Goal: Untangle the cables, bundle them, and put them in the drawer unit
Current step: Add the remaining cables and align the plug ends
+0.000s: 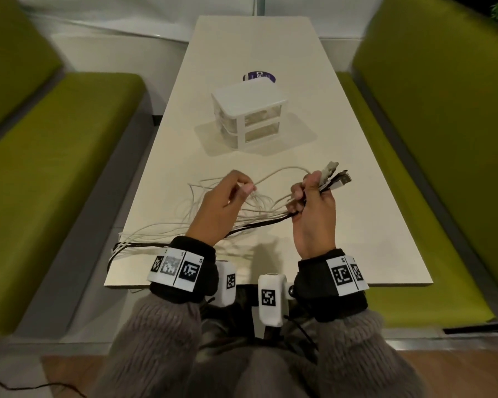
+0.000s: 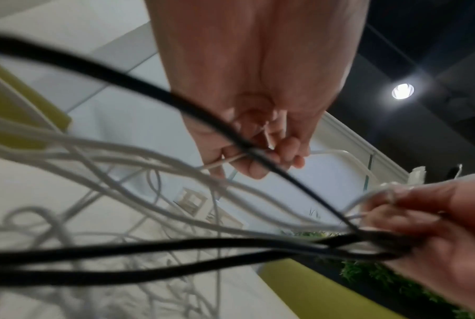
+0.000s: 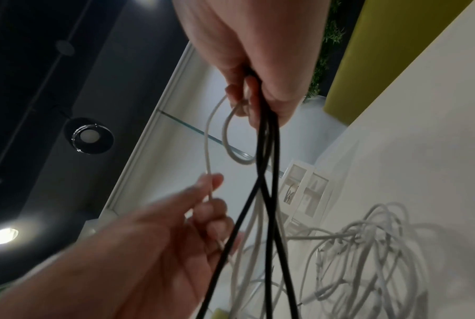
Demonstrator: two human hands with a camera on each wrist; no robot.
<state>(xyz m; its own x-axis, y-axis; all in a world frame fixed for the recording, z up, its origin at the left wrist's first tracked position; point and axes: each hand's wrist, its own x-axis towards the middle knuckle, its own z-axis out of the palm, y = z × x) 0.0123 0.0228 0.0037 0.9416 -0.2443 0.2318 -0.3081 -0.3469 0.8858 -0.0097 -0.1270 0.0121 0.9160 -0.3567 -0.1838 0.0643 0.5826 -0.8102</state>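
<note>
A tangle of thin white cables (image 1: pixel 184 214) and black cables (image 1: pixel 259 225) lies on the cream table (image 1: pixel 357 225) and trails over its near left corner. My right hand (image 1: pixel 314 202) is raised above the table and grips a bunch of cable ends, with USB plugs (image 1: pixel 337 176) sticking out past its fingers; black strands (image 3: pixel 266 172) hang from the fist. My left hand (image 1: pixel 227 202) pinches a single white cable (image 2: pixel 340 155) between thumb and fingers, to the left of the right hand. The small white drawer unit (image 1: pixel 249 110) stands further back, its drawers closed.
A purple round tin (image 1: pixel 258 77) sits behind the drawer unit. Green upholstered benches (image 1: pixel 55 168) flank the table on both sides. A thin black lead (image 1: pixel 26 386) runs across the wooden floor at lower left.
</note>
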